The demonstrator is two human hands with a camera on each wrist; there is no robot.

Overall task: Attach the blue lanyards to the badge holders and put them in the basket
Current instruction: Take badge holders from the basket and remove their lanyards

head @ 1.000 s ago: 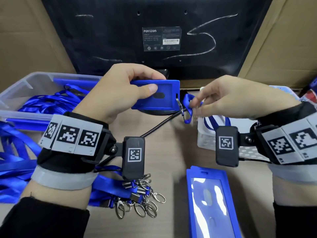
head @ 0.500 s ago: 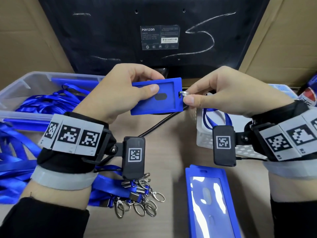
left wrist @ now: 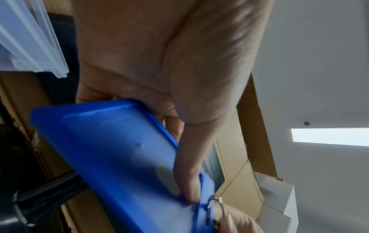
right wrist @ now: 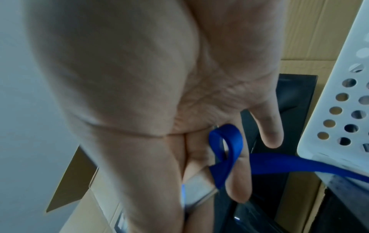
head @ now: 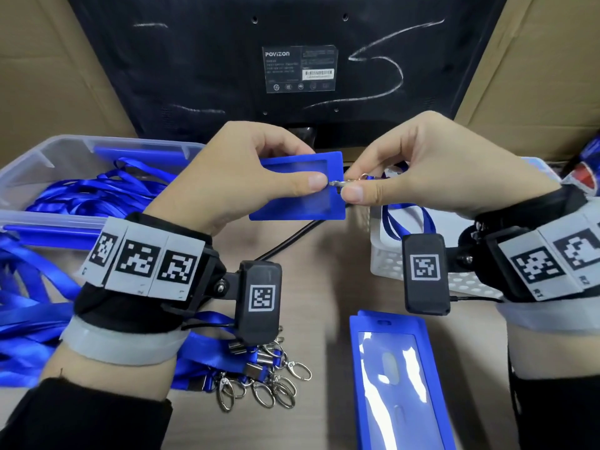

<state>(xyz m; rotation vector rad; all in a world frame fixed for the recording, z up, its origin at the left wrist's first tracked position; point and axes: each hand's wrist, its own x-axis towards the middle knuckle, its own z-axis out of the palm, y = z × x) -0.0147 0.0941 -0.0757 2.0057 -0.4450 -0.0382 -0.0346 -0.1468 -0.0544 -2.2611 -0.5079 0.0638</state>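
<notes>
A blue badge holder (head: 300, 190) is gripped in the left hand (head: 246, 177) above the table (head: 324, 277), thumb pressed on its face. A lanyard clip (head: 349, 183) is pinched by the right hand (head: 431, 177) at the holder's slot, its blue strap (head: 407, 222) trailing into the white basket (head: 389, 264)

A light wooden tabletop (head: 324, 287) carries a clear plastic bin (head: 39, 164) at far left, loose blue lanyards (head: 29, 319) with metal clasps (head: 272, 384) at near left, a white perforated basket (head: 386, 264) at right, a blue badge holder (head: 396, 384) lying flat in front, and a black cable (head: 285, 241).
</notes>
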